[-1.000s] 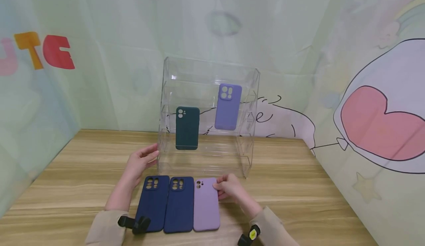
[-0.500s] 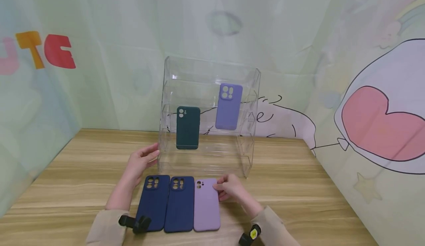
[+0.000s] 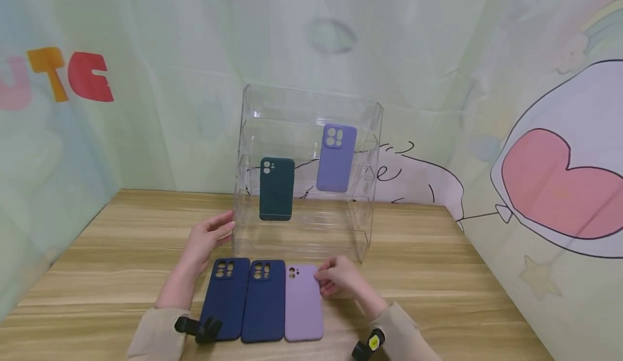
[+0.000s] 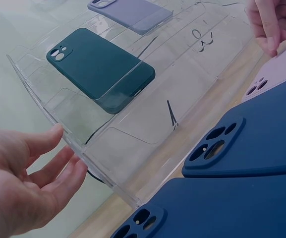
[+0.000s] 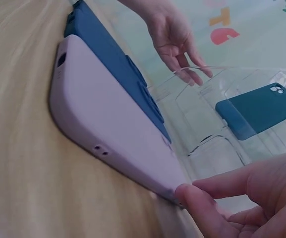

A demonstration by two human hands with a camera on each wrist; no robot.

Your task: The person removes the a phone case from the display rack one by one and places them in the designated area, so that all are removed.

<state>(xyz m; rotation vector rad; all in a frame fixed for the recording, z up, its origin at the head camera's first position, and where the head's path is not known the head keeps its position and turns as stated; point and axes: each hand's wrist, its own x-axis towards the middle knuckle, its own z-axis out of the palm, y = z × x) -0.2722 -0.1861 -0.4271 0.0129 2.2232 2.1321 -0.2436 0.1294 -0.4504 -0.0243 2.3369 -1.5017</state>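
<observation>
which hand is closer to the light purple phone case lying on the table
Right. The right hand touches the lilac case at its top right corner; the left hand rests against the clear rack, beyond both navy cases.

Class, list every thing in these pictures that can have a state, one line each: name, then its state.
Lilac case: flat on the table, top right corner pinched by the right hand.
Two navy cases: flat, side by side, untouched.
Dark green case: propped upright in the clear rack.
Violet case: propped upright, one tier higher.
Left hand: open, fingers at the rack's left edge.
</observation>
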